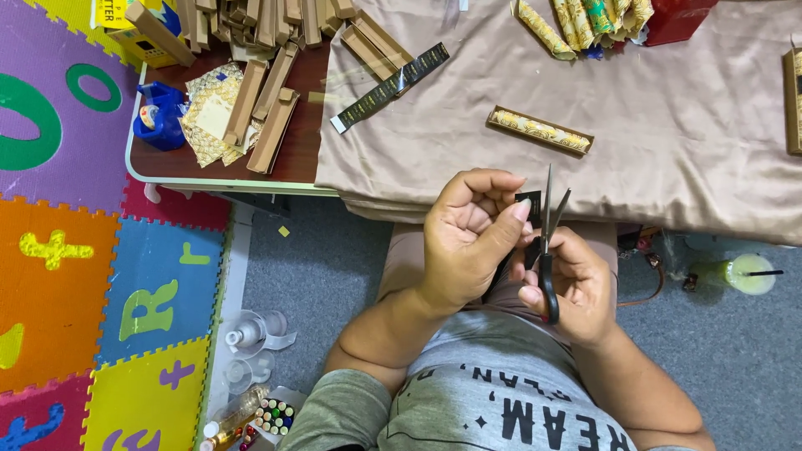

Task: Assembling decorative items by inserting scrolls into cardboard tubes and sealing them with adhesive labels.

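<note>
right hand (pixel 576 288) grips black-handled scissors (pixel 547 250), fingers through the loops, blades parted and pointing up toward the cloth-covered table (pixel 668 125). left hand (pixel 468 238) pinches a small black strip (pixel 528 205) between thumb and fingertips, holding it right at the open blades, apparently so the edge sits in the cut line. both hands hover over the lap, just short of the table's near edge, close to the body for control. the strip is dark, thin and flat, mostly hidden by the fingers. on the table: a longer black strip with gold print (pixel 390 87) at its left part, a narrow gold-patterned box (pixel 540 130) straight ahead of the hands, and flat brown boxes (pixel 267 117) piled further left.
</note>
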